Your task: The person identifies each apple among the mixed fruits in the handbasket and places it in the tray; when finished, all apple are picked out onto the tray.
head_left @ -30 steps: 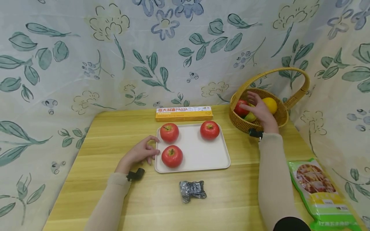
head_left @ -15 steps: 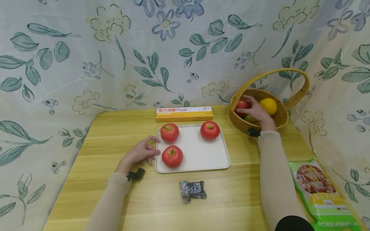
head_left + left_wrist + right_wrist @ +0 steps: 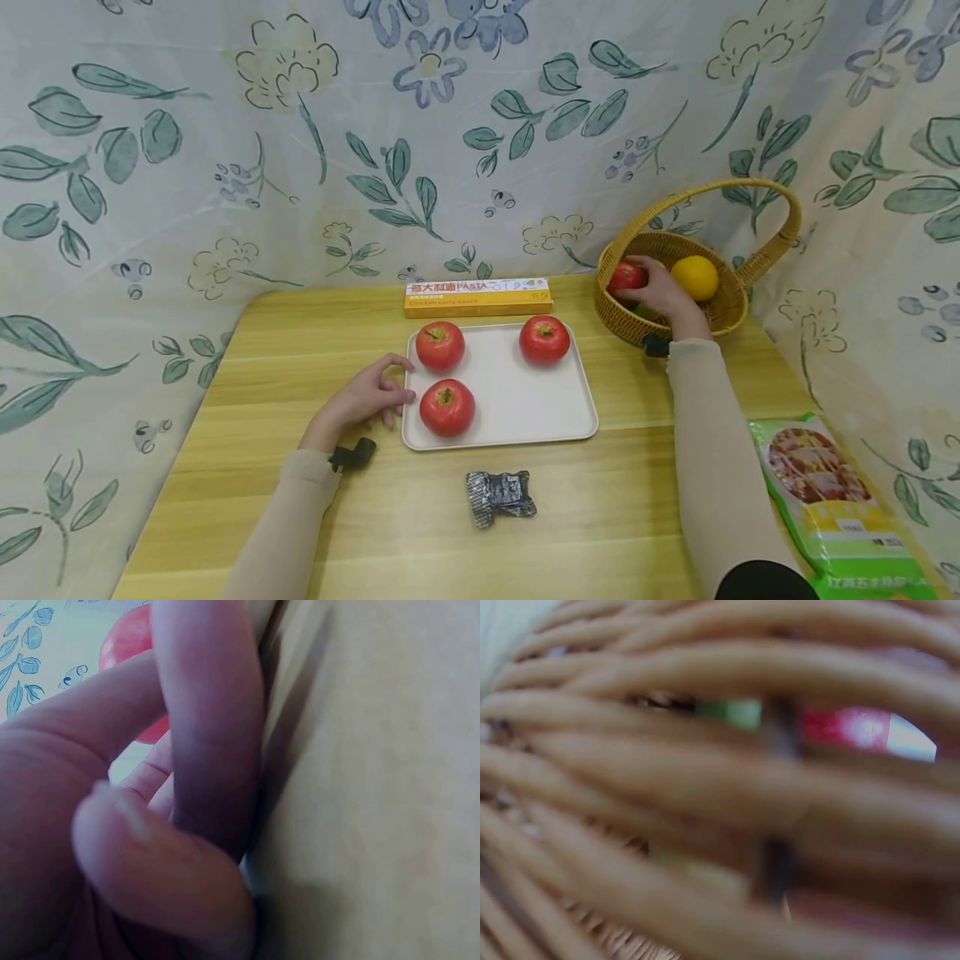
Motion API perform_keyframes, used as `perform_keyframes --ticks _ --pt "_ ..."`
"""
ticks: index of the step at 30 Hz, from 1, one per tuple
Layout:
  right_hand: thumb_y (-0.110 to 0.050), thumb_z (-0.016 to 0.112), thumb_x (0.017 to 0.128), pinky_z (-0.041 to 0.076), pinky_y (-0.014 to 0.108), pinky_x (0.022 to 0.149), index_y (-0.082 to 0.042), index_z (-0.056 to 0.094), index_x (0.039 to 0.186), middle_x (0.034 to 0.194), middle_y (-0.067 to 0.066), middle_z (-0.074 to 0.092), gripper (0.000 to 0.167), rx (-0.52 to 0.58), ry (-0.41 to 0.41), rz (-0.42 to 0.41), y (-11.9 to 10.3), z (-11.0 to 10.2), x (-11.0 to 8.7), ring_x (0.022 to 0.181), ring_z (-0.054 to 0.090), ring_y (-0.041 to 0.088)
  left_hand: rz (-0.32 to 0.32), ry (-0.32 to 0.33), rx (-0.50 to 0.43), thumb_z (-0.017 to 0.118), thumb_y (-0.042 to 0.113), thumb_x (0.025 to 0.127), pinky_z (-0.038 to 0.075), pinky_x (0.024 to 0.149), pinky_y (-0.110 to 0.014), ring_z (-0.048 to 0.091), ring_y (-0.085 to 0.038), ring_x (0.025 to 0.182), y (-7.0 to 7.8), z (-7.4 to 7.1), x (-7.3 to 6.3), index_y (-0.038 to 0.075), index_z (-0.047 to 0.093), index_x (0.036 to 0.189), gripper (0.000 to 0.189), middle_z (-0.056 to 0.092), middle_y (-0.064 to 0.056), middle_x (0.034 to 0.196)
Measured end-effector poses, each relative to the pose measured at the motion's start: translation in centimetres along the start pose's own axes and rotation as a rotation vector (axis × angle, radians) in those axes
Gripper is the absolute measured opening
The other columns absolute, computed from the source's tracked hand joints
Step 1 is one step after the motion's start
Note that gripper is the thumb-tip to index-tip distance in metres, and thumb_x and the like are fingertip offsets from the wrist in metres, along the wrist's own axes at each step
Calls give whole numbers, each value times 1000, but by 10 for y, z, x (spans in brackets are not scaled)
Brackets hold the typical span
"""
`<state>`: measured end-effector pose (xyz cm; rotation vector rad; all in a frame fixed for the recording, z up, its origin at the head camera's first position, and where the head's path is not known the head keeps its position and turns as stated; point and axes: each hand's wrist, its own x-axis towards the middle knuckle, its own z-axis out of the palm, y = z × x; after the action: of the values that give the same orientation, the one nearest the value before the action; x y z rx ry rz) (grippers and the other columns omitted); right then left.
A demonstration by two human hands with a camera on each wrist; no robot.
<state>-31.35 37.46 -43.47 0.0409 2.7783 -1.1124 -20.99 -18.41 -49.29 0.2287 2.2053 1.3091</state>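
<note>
In the head view my right hand (image 3: 665, 293) reaches into a wicker basket (image 3: 626, 323) and grips a red apple (image 3: 624, 277), thumb at its near side and fingers over its far side. The basket's woven wall (image 3: 667, 765) fills the right wrist view and mostly hides that hold. My left hand (image 3: 363, 393) rests at the left rim of a white tray (image 3: 525, 396), with thumb and forefinger tips touching the edge. On the tray sit three red apples: one at back left (image 3: 440, 346), one at front left (image 3: 447, 407), one at back right (image 3: 544, 339).
A yellow fruit (image 3: 697, 277) lies in the basket, under its tall arched handle (image 3: 637, 221). Behind the tray is a pasta box (image 3: 477, 298). A small dark foil packet (image 3: 500, 496) lies in front, and a green food bag (image 3: 832, 500) at the right edge.
My right hand has moved left and lower in the basket, from hovering with spread fingers to closing around the red apple. The left hand and the tray have stayed still.
</note>
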Motion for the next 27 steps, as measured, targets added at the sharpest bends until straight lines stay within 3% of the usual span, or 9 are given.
perform_keyframes --ticks 10,16,23,27 --pt "-36 75 98 28 71 123 -7 24 166 158 40 27 90 -141 4 -25 -7 2 -4 144 36 56 0 3 0 77 31 99 42 48 -27 66 -17 56 0 0 0 23 48 143 53 72 -5 81" --pt "-38 77 95 33 70 121 -5 30 163 155 40 29 89 -167 28 -16 -7 4 -6 139 41 55 -5 0 -2 76 31 100 42 48 -27 66 -17 56 0 1 -1 23 47 144 53 72 -4 81" --pt "-42 77 95 39 67 119 1 18 163 156 39 37 100 -54 94 23 -8 -3 -12 138 45 52 -2 1 -16 76 31 100 42 48 -27 66 -18 56 1 1 -1 23 47 144 53 73 -5 82" --pt "-45 77 94 38 69 119 -5 9 167 162 38 30 108 -4 143 23 -11 -7 -22 142 41 54 0 -1 -19 76 31 100 42 48 -27 66 -18 56 0 0 -1 23 47 144 53 73 -5 82"
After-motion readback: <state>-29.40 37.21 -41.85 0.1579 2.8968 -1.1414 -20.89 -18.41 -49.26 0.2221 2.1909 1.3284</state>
